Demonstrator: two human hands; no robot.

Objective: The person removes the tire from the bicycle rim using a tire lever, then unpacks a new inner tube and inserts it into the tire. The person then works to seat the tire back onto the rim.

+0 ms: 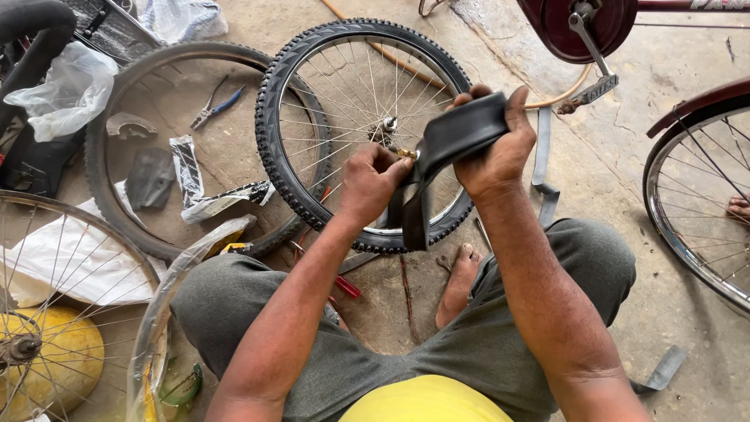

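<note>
Right hand (pixel 494 148), centre of frame, fingers wrapped tight over a folded black inner tube (pixel 449 141), thumb on the near side. Left hand (pixel 373 180) just left of it, fingertips pinched closed on the brass valve (pixel 405 153) sticking out of the tube. The tube is held up in the air, its loose end hanging down between the two forearms, over the lower right of the wheel.

Behind the hands: spoked bicycle wheel with knobby tyre (pixel 275 148) lying flat on the concrete floor (pixel 625 172), upper centre. It overlaps a bare worn tyre (pixel 101 117) to the left. Inside that ring: blue-handled pliers (pixel 215 108), rubber scraps, crumpled wrapper.

Lower centre: person sits with knees spread, grey trousers, yellow shirt hem, one bare foot (pixel 459 283) below the tube end. Red-handled tool (pixel 346 286) on the floor beside the left knee.

Left edge: another spoked wheel (pixel 47 312) over something yellow, plastic bags above it. Right edge: rim and spokes of a standing bicycle wheel (pixel 687 203); upper right, maroon chain guard with crank and pedal (pixel 594 87). Grey rubber strip (pixel 543 156) on the floor just right of the right hand.
</note>
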